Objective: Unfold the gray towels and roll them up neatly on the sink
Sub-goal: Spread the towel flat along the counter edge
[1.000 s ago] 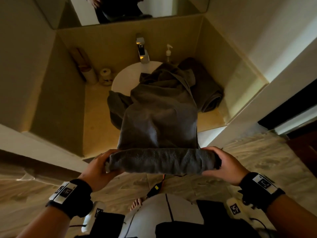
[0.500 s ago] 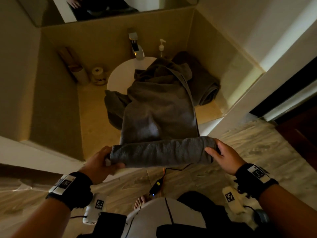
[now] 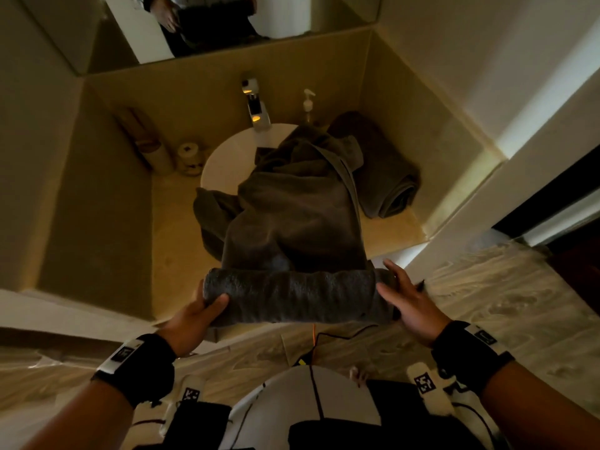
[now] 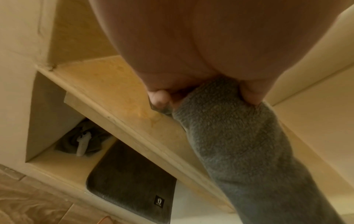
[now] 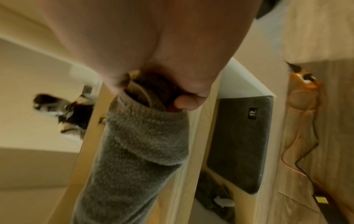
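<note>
one gray towel (image 3: 386, 177) lies rolled by the sink (image 3: 227, 157); you have the second towel (image 3: 292, 293) part-rolled at the table (image 3: 175, 228) edge, left hand (image 3: 194, 315) gripping its end, right hand (image 3: 406, 300) spread against the other, its tail still unrolled.

Dim beige vanity alcove with a mirror above

Beige walls (image 3: 107, 177) close in a recessed counter (image 3: 175, 228) under warm, low light, with a mirror (image 3: 227, 24) across the back. A chrome faucet (image 3: 256, 105) and a soap pump bottle (image 3: 307, 103) stand at the rear; what may be paper rolls (image 3: 188, 154) sit in the left corner. The floor (image 3: 487, 306) is pale veined tile. Below the counter, an open shelf holds a dark mat (image 4: 132, 186).
</note>
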Available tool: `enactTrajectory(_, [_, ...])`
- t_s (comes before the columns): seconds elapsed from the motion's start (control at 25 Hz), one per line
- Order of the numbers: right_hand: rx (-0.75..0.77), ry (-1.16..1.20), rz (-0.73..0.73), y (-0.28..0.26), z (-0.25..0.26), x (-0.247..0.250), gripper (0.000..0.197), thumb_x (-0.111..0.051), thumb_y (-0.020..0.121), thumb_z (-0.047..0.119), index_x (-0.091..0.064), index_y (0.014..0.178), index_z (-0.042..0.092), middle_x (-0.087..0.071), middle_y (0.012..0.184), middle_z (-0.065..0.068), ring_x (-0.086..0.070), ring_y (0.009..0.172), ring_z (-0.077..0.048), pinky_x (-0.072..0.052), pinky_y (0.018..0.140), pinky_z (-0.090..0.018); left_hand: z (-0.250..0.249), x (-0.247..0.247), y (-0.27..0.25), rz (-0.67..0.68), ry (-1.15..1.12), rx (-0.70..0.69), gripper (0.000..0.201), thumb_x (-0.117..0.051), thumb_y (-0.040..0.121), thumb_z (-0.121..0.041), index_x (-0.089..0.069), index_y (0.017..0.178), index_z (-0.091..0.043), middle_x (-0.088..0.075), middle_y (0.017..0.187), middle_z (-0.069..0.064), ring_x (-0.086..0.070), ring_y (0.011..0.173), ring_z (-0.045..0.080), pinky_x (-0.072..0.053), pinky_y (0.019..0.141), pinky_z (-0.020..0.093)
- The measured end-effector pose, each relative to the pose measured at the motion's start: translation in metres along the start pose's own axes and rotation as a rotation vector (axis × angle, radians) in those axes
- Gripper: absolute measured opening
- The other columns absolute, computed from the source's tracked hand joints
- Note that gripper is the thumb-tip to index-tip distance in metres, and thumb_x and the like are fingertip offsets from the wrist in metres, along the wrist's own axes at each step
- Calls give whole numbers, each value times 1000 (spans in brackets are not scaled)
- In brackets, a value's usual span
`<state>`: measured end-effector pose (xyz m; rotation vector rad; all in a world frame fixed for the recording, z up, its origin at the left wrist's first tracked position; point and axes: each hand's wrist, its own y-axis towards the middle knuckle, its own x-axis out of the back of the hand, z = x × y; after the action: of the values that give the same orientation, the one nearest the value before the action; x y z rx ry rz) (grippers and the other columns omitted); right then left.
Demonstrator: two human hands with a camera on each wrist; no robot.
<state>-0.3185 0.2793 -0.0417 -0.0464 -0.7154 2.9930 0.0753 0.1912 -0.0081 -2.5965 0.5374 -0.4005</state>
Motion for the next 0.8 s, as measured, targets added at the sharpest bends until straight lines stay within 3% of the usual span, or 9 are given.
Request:
enactTrajectory(0.08, [66,-195,72,7,3,9,119,-84,47,69,-26,145,37,-52,134,8,-54,121,-7,-49,97,-25,-1,1,-1,-54,-10,0,84,-72,59,-78,-46,129,-41,-63,123,-14,-59,111,1,-41,108,35])
enactTrajectory(0.2, [127,-251,99,12,4,19,94,-84,66,52,-32,143,38,-53,136,7,-54,123,-3,-47,103,-27,-8,2,-6,-135,-4,-13,49,-71,74,-62,-55,116,-45,-72,111,-6,-65,106,6,-46,103,36])
enactTrajectory(0.28, [171,-262,165,15,7,24,80,-77,79,25,-30,143,40,-49,141,10,-49,125,8,-43,100,-13,-7,2,-10,-149,7,-14,63,-76,59,-77,-61,114,-49,-74,114,-10,-67,109,6,-49,97,31])
enactTrajectory(0.36, [177,-266,249,20,6,34,80,-74,81,17,-30,144,39,-46,144,12,-46,128,9,-40,98,-7,-8,-2,-14,-166,-14,-11,69,-73,50,-84,-64,111,-53,-73,113,-15,-68,108,6,-51,91,28])
enactTrajectory(0.44, [162,-251,313,23,9,44,83,-80,77,24,-34,144,40,-49,144,15,-46,132,3,-41,100,-11,-13,-12,-16,-237,-73,18,66,-71,58,-83,-63,109,-41,-77,101,-9,-70,97,9,-55,77,18])
enactTrajectory(0.52, [149,-228,338,26,14,51,87,-86,69,37,-39,142,41,-54,139,19,-48,131,-1,-43,101,-15,-17,-24,-17,-296,-135,55,28,-61,89,-56,-61,101,-32,-73,93,0,-67,89,15,-54,64,13])
enactTrajectory(0.56, [148,-217,337,26,15,54,88,-87,67,42,-41,141,41,-55,138,19,-50,131,-3,-44,102,-18,-19,-30,-17,-311,-177,68,21,-57,94,-49,-61,99,-30,-70,96,2,-65,91,18,-54,66,17])
enactTrajectory(0.68, [158,-177,317,28,14,58,79,-81,72,46,-44,142,39,-56,139,10,-52,130,-12,-47,105,-34,-13,-37,-14,-314,-228,112,54,-66,76,-70,-64,104,-24,-69,96,-5,-64,92,12,-51,86,30])
enactTrajectory(0.8, [147,-205,279,26,10,55,70,-77,72,56,-51,134,33,-62,131,4,-58,123,-15,-49,103,-43,-7,-34,-16,-339,-283,155,23,-50,102,-31,-58,120,-18,-67,101,1,-62,93,14,-45,86,27])
